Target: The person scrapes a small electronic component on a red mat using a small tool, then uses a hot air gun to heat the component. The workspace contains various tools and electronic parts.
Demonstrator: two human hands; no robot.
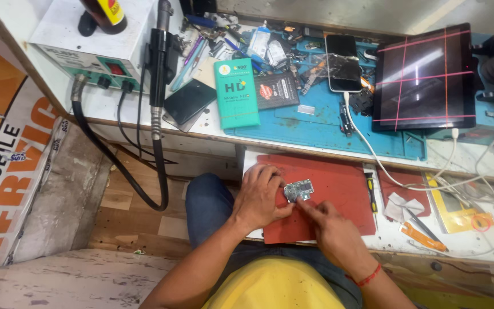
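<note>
A small green circuit board (pixel 299 189) lies on a red mat (pixel 338 189) on a pull-out shelf in front of me. My left hand (pixel 260 196) rests on the mat's left part, its fingers pinching the board's left edge. My right hand (pixel 328 223) comes from below, index finger stretched out and touching the board's lower edge. A red thread band circles my right wrist.
A blue work mat (pixel 327 123) on the bench above carries a phone (pixel 343 70), a green box (pixel 235 93), a dark tablet with red lines (pixel 424 77) and several small parts. A rework station (pixel 95 43) with black hose stands left. Screwdriver (pixel 371 191), tweezers and white cables lie right.
</note>
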